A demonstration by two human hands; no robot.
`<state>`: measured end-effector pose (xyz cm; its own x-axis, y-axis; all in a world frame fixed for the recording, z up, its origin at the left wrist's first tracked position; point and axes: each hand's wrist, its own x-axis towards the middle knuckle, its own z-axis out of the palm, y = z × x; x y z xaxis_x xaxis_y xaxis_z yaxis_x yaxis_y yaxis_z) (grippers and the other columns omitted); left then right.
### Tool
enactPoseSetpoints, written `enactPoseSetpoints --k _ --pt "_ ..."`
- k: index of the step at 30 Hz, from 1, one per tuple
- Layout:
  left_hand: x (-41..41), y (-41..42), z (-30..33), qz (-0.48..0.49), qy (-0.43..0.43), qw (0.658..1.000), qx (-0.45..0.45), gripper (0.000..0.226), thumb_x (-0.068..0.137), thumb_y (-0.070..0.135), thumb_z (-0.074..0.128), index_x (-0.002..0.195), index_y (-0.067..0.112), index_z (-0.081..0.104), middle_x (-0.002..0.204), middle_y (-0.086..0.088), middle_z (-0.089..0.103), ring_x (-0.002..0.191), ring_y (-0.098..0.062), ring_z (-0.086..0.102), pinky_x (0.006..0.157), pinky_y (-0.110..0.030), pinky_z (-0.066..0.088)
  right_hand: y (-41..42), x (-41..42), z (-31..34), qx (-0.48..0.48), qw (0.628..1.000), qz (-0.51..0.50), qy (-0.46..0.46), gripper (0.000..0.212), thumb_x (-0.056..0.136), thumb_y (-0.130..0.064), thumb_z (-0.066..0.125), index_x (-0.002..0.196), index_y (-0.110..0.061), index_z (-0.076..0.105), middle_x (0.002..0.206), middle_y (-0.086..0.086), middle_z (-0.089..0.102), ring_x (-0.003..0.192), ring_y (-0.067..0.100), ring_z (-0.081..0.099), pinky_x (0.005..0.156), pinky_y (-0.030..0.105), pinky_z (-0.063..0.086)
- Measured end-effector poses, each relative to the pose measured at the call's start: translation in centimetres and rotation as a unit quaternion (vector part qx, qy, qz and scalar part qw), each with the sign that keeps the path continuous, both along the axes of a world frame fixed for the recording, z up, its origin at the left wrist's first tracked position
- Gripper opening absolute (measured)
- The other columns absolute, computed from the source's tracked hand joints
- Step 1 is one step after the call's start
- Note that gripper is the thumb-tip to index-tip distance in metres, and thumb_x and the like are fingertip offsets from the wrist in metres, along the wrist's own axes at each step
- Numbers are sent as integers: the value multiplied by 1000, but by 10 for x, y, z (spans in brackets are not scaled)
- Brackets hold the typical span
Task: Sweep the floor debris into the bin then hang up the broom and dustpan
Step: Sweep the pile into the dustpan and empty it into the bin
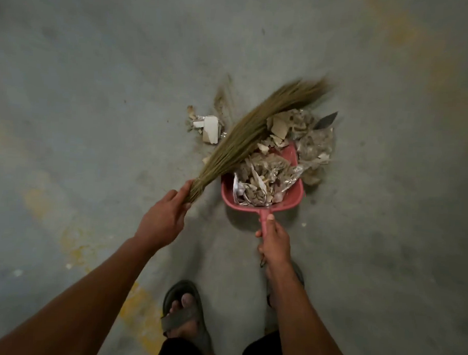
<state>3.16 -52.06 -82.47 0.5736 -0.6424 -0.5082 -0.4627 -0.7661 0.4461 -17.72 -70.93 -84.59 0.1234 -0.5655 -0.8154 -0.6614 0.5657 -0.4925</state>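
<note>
Sweeping is under way: the left hand [162, 218] curls round the bound end of the broom [245, 136], bristles fanned out ahead of that grip over the debris [265, 178]. The right hand [274, 240] wraps the dustpan [293, 200] handle, pan just beyond its thumb, already heaped. White scraps [209, 128] lie outside the pan; next stroke should draw them in.

Dim, flat indoor light with soft shadows. The broom [256, 130] tip is smeared by motion blur; the floor [97, 91] darkens and bends toward the far corners.
</note>
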Motion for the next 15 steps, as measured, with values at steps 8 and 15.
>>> enactPoseSetpoints --k 8,15 --pt "10 -50 0 95 -29 991 -86 63 109 35 42 165 30 14 130 -16 58 109 -33 59 93 -44 51 4 -14 -1 -9 1000 24 -7 37 111 -50 45 94 -28 69 79 0 65 59 14 52 56 30 43" --pt "-17 -82 -37 34 41 998 19 63 109 34 41 165 26 16 117 -22 56 103 -42 60 86 -46 47 10 -13 -8 -24 999 30 -6 38 112 -49 44 86 -31 65 77 2 63 58 16 51 59 34 44"
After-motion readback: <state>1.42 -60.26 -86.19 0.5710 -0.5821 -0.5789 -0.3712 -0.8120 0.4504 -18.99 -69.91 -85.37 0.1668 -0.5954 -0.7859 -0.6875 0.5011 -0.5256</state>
